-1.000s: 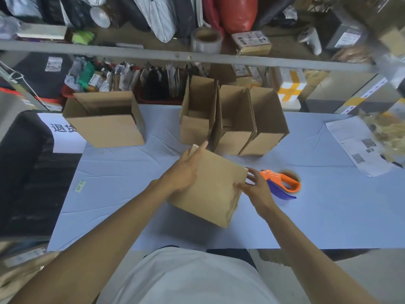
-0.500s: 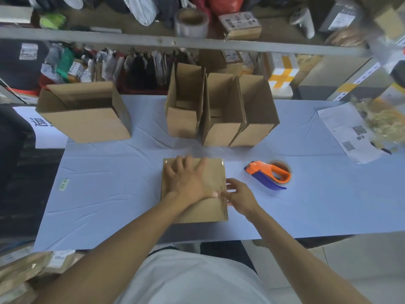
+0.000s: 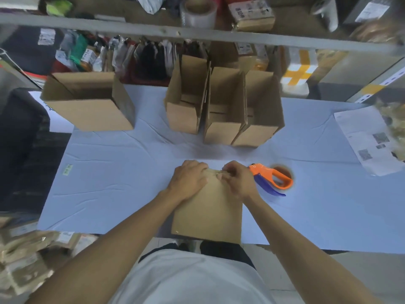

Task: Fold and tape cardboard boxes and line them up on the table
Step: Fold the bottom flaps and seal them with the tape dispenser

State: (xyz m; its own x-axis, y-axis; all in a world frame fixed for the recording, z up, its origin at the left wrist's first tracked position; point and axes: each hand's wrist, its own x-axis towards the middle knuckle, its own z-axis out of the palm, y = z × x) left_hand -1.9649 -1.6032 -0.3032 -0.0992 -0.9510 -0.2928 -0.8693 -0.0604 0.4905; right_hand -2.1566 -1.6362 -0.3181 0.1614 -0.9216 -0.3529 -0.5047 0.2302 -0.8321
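Note:
A flat folded cardboard box (image 3: 208, 213) lies on the blue table (image 3: 109, 189) at its near edge. My left hand (image 3: 188, 181) and my right hand (image 3: 237, 179) both grip the box's far edge, fingers curled over it. An orange and blue tape dispenser (image 3: 270, 177) rests just right of my right hand. Three open boxes (image 3: 223, 106) stand side by side at the back middle. A larger open box (image 3: 87, 102) stands at the back left.
Printed paper sheets (image 3: 368, 139) lie at the table's right end. A metal shelf rail (image 3: 197, 34) crosses overhead, with a tape roll (image 3: 198, 12) and parcels above. Packets (image 3: 28, 253) pile up at the lower left.
The flat box went from tilted in my hands to lying on the table, then closer to me. Both hands shifted to its far edge.

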